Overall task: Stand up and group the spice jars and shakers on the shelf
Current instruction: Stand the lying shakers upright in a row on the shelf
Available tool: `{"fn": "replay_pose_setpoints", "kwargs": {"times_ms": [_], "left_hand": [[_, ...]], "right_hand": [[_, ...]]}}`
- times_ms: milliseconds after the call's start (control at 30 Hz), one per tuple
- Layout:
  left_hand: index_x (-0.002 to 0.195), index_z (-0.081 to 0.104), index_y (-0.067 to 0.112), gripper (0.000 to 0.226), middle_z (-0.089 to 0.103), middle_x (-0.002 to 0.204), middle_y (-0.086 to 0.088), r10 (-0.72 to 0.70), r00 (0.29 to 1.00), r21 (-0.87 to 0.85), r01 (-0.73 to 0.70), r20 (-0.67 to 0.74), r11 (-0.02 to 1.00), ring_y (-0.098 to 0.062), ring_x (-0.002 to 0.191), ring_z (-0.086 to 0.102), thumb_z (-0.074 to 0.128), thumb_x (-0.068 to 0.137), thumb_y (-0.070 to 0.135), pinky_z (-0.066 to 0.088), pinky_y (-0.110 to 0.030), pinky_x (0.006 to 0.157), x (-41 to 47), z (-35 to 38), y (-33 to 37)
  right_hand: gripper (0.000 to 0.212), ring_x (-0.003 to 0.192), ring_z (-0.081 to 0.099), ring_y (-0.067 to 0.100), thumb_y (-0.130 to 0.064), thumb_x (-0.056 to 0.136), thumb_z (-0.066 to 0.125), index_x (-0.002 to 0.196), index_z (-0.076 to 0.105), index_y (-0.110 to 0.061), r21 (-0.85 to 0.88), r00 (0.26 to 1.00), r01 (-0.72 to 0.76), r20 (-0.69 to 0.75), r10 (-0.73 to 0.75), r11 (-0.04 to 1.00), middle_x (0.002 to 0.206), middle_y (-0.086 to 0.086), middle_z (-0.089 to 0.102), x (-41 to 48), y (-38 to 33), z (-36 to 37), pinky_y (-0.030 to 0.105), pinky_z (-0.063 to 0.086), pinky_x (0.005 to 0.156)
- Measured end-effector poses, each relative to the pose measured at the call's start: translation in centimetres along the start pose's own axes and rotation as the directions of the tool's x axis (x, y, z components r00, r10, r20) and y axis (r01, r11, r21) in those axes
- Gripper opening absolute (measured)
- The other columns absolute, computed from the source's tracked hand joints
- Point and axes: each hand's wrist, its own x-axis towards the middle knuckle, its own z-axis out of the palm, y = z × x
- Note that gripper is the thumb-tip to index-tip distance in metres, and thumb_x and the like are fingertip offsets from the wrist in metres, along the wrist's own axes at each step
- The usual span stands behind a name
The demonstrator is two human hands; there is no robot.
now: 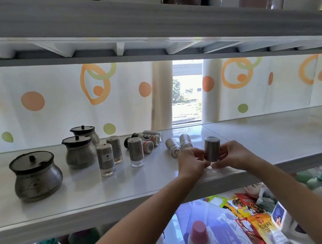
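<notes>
Both hands hold one grey shaker (pixel 212 148) upright near the front edge of the shelf (pixel 277 139): fingers of left hand (pixel 191 162) and right hand (pixel 232 155) curl round its lower part. Cannot tell if its base touches. Further left, 3 shakers (pixel 114 149) stand w/ grey-brown powder inside, beside 3 lidded pots (pixel 79 152). Several small jars (pixel 174 149) lie on their sides. Dotted curtain (pixel 56 113) at the back; bottles (pixel 199 237), packets (pixel 260 224) on the level below.

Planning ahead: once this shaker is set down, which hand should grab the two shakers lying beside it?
Probably left. The left hand sits right beside the two lying shakers; the right hand is on the far side of the held shaker.
</notes>
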Motion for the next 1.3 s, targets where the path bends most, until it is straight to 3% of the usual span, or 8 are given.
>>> {"fn": "replay_pose_setpoints", "kwargs": {"times_ms": [300,467,567,633,700,800,1067,1300], "left_hand": [[0.097,0.073,0.001,0.019,0.073,0.097,-0.016,0.016,0.999,0.121,-0.010,-0.052,0.993,-0.016,0.081,0.063,0.065,0.082,0.008,0.046,-0.023,0.076,1.9,1.6,0.1],[0.092,0.062,0.006,0.034,0.065,0.094,-0.015,0.139,0.895,0.321,0.005,-0.424,0.947,-0.029,0.085,0.063,0.045,0.096,0.035,0.039,-0.029,0.068,1.4,-2.0,0.1],[0.098,0.057,0.006,0.030,0.064,0.101,-0.012,0.075,0.846,0.292,0.099,-0.529,0.951,-0.028,0.095,0.061,0.046,0.096,0.035,0.042,-0.032,0.074,2.1,-4.9,-1.1],[0.100,0.057,0.006,0.029,0.064,0.107,-0.012,-0.026,0.826,0.187,0.158,-0.563,0.970,-0.028,0.101,0.060,0.047,0.095,0.033,0.043,-0.032,0.080,2.7,-5.8,-1.9],[0.098,0.059,0.004,0.027,0.064,0.110,-0.013,-0.086,0.819,0.134,0.195,-0.567,0.972,-0.029,0.103,0.060,0.047,0.095,0.029,0.042,-0.031,0.083,3.1,-6.0,-2.3],[0.103,0.064,0.004,0.025,0.064,0.113,-0.011,-0.074,0.857,0.200,0.202,-0.510,0.959,-0.027,0.104,0.060,0.047,0.095,0.022,0.042,-0.027,0.083,3.5,-6.3,-3.0],[0.112,0.069,0.016,0.029,0.066,0.118,-0.009,-0.080,0.903,0.263,0.207,-0.423,0.942,-0.026,0.109,0.061,0.053,0.092,0.030,0.048,-0.031,0.091,4.7,-6.4,-3.8],[0.105,0.069,0.015,0.031,0.068,0.110,-0.011,-0.137,0.919,0.292,0.255,-0.370,0.922,-0.029,0.105,0.061,0.047,0.094,0.033,0.045,-0.030,0.084,5.1,-6.4,-3.7]], "right_hand": [[0.040,0.083,0.063,0.018,-0.016,0.067,0.081,0.104,0.070,-0.008,-0.124,0.991,-0.068,-0.119,0.054,0.990,0.101,0.012,0.071,1.7,0.7,0.3,0.025,0.044,0.075],[0.055,0.102,0.054,0.028,-0.003,0.073,0.075,0.120,0.048,-0.003,0.032,0.961,-0.235,-0.144,0.237,0.972,0.112,0.014,0.056,1.2,-0.3,-2.4,0.036,0.044,0.087],[0.029,0.095,0.057,0.032,0.003,0.078,0.063,0.104,0.053,-0.005,-0.163,0.700,0.026,-0.701,-0.135,0.986,0.105,0.015,0.057,0.0,-3.2,-0.9,0.040,0.047,0.083],[0.020,0.083,0.060,0.026,0.006,0.079,0.058,0.093,0.057,-0.009,-0.271,0.548,0.282,-0.742,-0.387,0.920,0.094,0.009,0.059,-0.6,-6.0,3.0,0.036,0.050,0.072],[0.013,0.079,0.064,0.023,-0.001,0.083,0.059,0.091,0.063,-0.011,-0.284,0.637,0.362,-0.621,-0.458,0.888,0.092,0.007,0.064,0.4,-7.5,6.9,0.029,0.051,0.067],[0.022,0.087,0.066,0.024,-0.027,0.090,0.056,0.100,0.066,-0.011,-0.221,0.841,0.148,-0.485,-0.240,0.964,0.104,0.007,0.066,3.7,-7.3,10.6,0.026,0.051,0.077],[0.042,0.102,0.065,0.023,-0.041,0.093,0.047,0.121,0.057,-0.012,-0.337,0.827,-0.066,-0.546,-0.137,0.939,0.116,0.006,0.061,6.2,-6.5,11.9,0.027,0.052,0.082],[0.037,0.100,0.063,0.026,-0.034,0.088,0.058,0.117,0.061,-0.010,-0.200,0.849,-0.014,-0.520,-0.094,0.980,0.111,0.013,0.061,6.3,-5.8,11.9,0.028,0.049,0.086]]}}
